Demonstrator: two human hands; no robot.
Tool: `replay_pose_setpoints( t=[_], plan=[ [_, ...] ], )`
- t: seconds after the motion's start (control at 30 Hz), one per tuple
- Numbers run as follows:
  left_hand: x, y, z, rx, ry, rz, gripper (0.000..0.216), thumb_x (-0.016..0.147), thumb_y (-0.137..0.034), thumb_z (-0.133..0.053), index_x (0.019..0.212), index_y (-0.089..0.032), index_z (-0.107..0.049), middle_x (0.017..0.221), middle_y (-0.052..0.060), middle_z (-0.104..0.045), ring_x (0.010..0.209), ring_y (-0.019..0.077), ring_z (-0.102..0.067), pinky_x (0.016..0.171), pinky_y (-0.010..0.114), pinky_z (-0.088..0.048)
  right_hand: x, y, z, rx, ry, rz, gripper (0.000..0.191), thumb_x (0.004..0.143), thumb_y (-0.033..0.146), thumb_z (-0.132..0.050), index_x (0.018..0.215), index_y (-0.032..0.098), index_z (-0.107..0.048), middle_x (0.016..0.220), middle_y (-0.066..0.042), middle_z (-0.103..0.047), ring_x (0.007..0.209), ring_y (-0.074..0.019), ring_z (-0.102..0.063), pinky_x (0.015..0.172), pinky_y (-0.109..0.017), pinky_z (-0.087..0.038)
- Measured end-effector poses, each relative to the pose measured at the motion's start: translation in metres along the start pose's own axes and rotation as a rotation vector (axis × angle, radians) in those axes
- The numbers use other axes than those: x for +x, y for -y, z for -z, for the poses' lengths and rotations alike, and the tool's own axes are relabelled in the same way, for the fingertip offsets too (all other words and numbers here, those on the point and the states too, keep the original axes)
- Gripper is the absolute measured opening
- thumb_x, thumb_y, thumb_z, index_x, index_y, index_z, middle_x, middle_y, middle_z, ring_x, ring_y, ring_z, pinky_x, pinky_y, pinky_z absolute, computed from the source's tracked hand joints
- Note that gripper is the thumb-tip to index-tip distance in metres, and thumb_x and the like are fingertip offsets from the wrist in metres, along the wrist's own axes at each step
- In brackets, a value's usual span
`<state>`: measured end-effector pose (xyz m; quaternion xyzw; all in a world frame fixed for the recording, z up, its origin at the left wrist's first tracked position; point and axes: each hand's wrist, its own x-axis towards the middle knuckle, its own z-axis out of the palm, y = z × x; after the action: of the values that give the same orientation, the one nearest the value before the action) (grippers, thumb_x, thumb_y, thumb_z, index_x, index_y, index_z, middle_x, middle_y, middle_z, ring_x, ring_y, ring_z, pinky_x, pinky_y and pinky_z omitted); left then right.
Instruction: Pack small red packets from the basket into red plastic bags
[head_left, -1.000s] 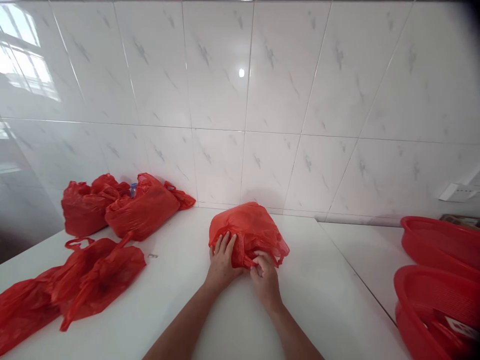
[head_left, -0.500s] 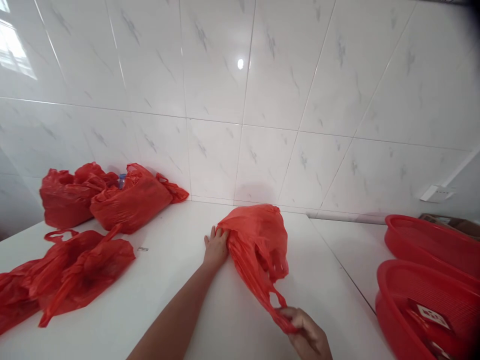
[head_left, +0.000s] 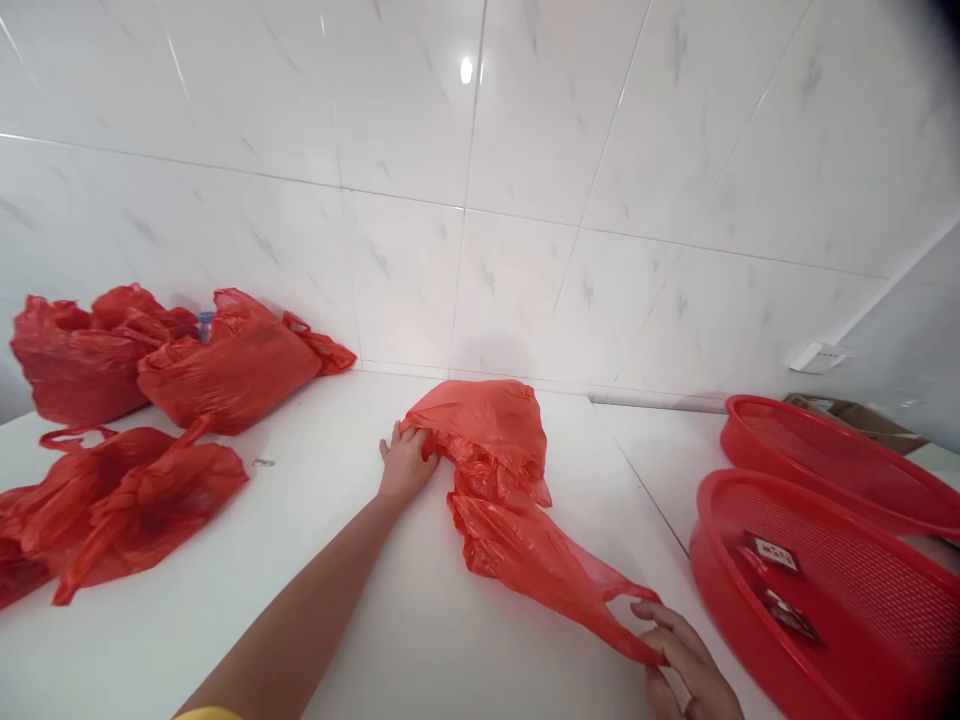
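Note:
A red plastic bag (head_left: 495, 425) with something bulky inside lies on the white table in front of me. My left hand (head_left: 407, 466) is at its left side, fingers curled on the edge of the plastic. The bag's loose mouth and handles stretch toward the lower right. There my right hand (head_left: 690, 665) has the handle end at its fingers, with the loop spread beside them. The plastic hides what is in the bag.
Other filled red bags (head_left: 232, 365) stand at the back left, and a tied red bag (head_left: 157, 510) lies in front of them. A small scrap (head_left: 263, 462) is nearby. Red baskets (head_left: 709, 540) stand at the right, one holding small packets (head_left: 776, 553). A tiled wall (head_left: 405, 270) closes the back.
My right hand has moved to the right, drawing the bag's mouth and handles out sideways. My left hand stays at the bag's left side. The view has tilted down and shifted right.

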<state>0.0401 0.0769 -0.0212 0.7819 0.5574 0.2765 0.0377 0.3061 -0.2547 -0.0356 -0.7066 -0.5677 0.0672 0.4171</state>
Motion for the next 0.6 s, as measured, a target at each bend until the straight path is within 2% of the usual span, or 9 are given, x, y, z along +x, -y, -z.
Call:
replay_pose_setpoints(
  t=[0.1, 0.17, 0.2, 0.23, 0.3, 0.37, 0.4, 0.5, 0.6],
  plan=[
    [-0.027, 0.001, 0.014, -0.026, -0.144, -0.122, 0.030, 0.082, -0.028, -0.047, 0.111, -0.023, -0.056, 0.129, 0.008, -0.053, 0.135, 0.0309, -0.022, 0.105, 0.057, -0.013, -0.001, 0.004, 0.000, -0.082, 0.047, 0.049, 0.015, 0.076, 0.031, -0.058, 0.086, 0.023, -0.066, 0.119, -0.010, -0.057, 0.111, -0.0259, -0.055, 0.089, -0.035, -0.050],
    [-0.041, 0.000, 0.020, -0.045, -0.235, -0.271, 0.028, 0.084, -0.029, -0.047, 0.109, -0.023, -0.059, 0.129, 0.007, -0.055, 0.135, 0.0307, -0.023, 0.107, 0.057, -0.009, -0.003, 0.011, -0.010, -0.098, 0.046, 0.038, 0.018, 0.077, 0.037, -0.058, 0.084, 0.023, -0.066, 0.120, -0.010, -0.056, 0.112, -0.0265, -0.054, 0.089, -0.036, -0.050],
    [-0.045, -0.002, 0.021, -0.056, -0.232, -0.366, 0.030, 0.084, -0.029, -0.047, 0.112, -0.023, -0.059, 0.129, 0.006, -0.055, 0.136, 0.0304, -0.022, 0.108, 0.056, -0.010, -0.003, 0.016, -0.015, -0.106, 0.048, 0.021, 0.019, 0.078, 0.039, -0.058, 0.082, 0.023, -0.067, 0.121, -0.010, -0.055, 0.113, -0.0267, -0.054, 0.088, -0.035, -0.051],
    [-0.047, -0.004, 0.021, -0.068, -0.178, -0.463, 0.033, 0.085, -0.029, -0.047, 0.116, -0.024, -0.057, 0.132, 0.006, -0.053, 0.136, 0.0295, -0.023, 0.108, 0.054, -0.013, -0.003, 0.020, -0.021, -0.110, 0.064, 0.009, 0.020, 0.079, 0.039, -0.057, 0.081, 0.023, -0.067, 0.122, -0.011, -0.055, 0.114, -0.0267, -0.053, 0.085, -0.034, -0.053],
    [-0.043, -0.012, 0.016, -0.102, 0.009, -0.594, 0.038, 0.087, -0.027, -0.045, 0.124, -0.027, -0.053, 0.137, 0.004, -0.048, 0.134, 0.0274, -0.027, 0.107, 0.049, -0.021, -0.002, 0.030, -0.031, -0.095, 0.112, 0.016, 0.019, 0.081, 0.035, -0.054, 0.078, 0.022, -0.067, 0.124, -0.011, -0.054, 0.115, -0.0260, -0.052, 0.076, -0.028, -0.056],
    [-0.033, -0.020, 0.009, -0.147, 0.157, -0.557, 0.041, 0.087, -0.030, -0.045, 0.128, -0.030, -0.050, 0.142, 0.004, -0.042, 0.131, 0.0265, -0.033, 0.104, 0.047, -0.029, -0.001, 0.041, -0.038, -0.070, 0.163, 0.111, 0.016, 0.081, 0.028, -0.053, 0.074, 0.021, -0.067, 0.125, -0.011, -0.053, 0.117, -0.0257, -0.051, 0.073, -0.026, -0.056],
    [-0.027, -0.024, 0.005, -0.167, 0.183, -0.496, 0.042, 0.087, -0.031, -0.046, 0.129, -0.029, -0.048, 0.143, 0.005, -0.040, 0.130, 0.0267, -0.035, 0.103, 0.046, -0.031, -0.002, 0.046, -0.040, -0.064, 0.184, 0.184, 0.014, 0.079, 0.024, -0.054, 0.072, 0.021, -0.066, 0.125, -0.011, -0.053, 0.117, -0.0258, -0.050, 0.075, -0.027, -0.056],
    [-0.017, -0.032, 0.003, -0.214, 0.118, -0.343, 0.042, 0.089, -0.031, -0.042, 0.130, -0.021, -0.046, 0.142, 0.010, -0.040, 0.129, 0.0265, -0.036, 0.103, 0.046, -0.031, -0.007, 0.055, -0.045, -0.113, 0.179, 0.374, 0.013, 0.071, 0.015, -0.056, 0.065, 0.022, -0.065, 0.122, -0.009, -0.056, 0.116, -0.0265, -0.051, 0.086, -0.034, -0.052],
    [-0.027, -0.040, 0.021, -0.260, 0.037, -0.303, 0.037, 0.092, -0.031, -0.033, 0.120, -0.017, -0.053, 0.132, 0.011, -0.049, 0.124, 0.0227, -0.041, 0.104, 0.041, -0.030, -0.015, 0.053, -0.050, -0.212, 0.081, 0.390, 0.014, 0.067, 0.016, -0.059, 0.057, 0.025, -0.063, 0.117, -0.005, -0.060, 0.113, -0.0260, -0.054, 0.087, -0.036, -0.051]
  ],
)
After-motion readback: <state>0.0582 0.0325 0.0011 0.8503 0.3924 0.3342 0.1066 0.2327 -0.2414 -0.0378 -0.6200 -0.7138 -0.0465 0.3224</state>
